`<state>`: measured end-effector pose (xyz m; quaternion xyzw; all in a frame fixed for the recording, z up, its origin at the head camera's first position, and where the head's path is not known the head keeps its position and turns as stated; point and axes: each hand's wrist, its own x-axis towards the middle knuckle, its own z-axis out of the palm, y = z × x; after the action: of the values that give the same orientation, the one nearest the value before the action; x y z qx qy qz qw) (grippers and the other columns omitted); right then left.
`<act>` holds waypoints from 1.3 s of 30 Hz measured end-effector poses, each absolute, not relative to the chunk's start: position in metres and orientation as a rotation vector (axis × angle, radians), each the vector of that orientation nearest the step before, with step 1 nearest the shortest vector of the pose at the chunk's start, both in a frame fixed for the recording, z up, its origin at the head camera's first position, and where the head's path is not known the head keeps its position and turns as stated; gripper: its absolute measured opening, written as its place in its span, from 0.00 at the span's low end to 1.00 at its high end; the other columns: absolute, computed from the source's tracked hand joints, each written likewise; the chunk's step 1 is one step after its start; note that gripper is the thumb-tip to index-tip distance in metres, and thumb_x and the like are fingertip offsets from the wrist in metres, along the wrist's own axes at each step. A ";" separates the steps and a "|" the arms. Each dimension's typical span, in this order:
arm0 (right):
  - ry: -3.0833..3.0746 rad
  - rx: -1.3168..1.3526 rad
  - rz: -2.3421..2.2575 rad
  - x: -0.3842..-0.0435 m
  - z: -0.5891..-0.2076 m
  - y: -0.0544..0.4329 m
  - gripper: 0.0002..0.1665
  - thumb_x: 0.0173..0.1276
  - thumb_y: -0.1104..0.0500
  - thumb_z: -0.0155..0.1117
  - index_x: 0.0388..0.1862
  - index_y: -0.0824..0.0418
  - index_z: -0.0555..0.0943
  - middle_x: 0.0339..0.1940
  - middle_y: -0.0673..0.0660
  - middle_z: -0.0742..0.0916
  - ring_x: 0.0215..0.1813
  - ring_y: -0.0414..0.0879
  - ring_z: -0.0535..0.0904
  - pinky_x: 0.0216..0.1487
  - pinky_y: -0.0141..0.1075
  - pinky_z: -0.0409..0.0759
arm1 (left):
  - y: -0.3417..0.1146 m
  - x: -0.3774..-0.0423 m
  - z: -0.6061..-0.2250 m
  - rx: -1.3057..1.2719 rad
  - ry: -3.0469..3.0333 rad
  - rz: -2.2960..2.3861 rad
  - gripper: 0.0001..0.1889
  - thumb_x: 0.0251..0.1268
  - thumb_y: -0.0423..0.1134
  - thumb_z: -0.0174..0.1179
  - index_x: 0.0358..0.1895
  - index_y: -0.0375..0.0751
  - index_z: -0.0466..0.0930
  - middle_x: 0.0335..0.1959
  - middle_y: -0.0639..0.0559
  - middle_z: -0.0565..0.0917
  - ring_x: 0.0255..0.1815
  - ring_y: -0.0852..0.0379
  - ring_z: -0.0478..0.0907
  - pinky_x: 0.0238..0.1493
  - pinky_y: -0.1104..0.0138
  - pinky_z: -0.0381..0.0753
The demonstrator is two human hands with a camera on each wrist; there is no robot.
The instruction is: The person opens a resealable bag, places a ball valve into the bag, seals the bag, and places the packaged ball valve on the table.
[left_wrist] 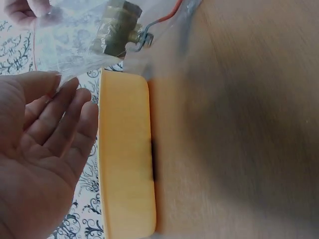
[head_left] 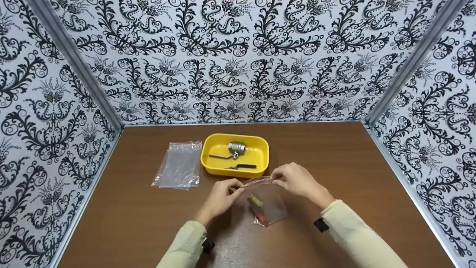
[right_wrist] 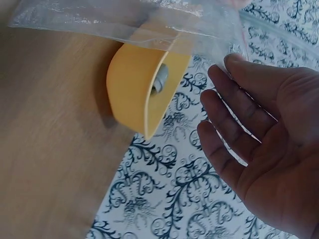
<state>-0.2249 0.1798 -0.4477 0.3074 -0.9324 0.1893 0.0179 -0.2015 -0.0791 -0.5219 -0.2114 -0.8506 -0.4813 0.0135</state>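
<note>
A clear zip bag [head_left: 274, 204] hangs between both hands in front of the yellow bin. My left hand [head_left: 220, 197] pinches one top corner between thumb and forefinger. At the other top corner, the thumb and forefinger of my right hand [head_left: 297, 181] pinch the bag's edge. Inside the bag is a brass ball valve [left_wrist: 119, 30] with a red lever handle [head_left: 261, 216]. In both wrist views the remaining fingers stay loosely spread below the pinch.
Just beyond the hands stands the yellow bin [head_left: 208, 169], containing a silver ball valve [head_left: 236, 148] with a lever and a separate blue-handled valve piece [head_left: 246, 166]. Several clear bags [head_left: 178, 165] lie stacked left of it. Patterned walls [head_left: 238, 74] enclose the brown table [head_left: 148, 223].
</note>
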 end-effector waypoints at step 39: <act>-2.645 1.049 1.194 -0.227 -0.485 0.137 0.07 0.64 0.53 0.68 0.36 0.54 0.87 0.34 0.47 0.89 0.38 0.37 0.84 0.42 0.34 0.82 | -0.060 -0.190 -0.495 -0.740 -2.378 -1.134 0.09 0.64 0.34 0.64 0.46 0.43 0.80 0.37 0.52 0.85 0.37 0.60 0.83 0.37 0.67 0.84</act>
<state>-0.2266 0.1368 -0.4850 0.3398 -0.8569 0.3867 0.0280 -0.1904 -0.0605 -0.4948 -0.2648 -0.8513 -0.4059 0.2010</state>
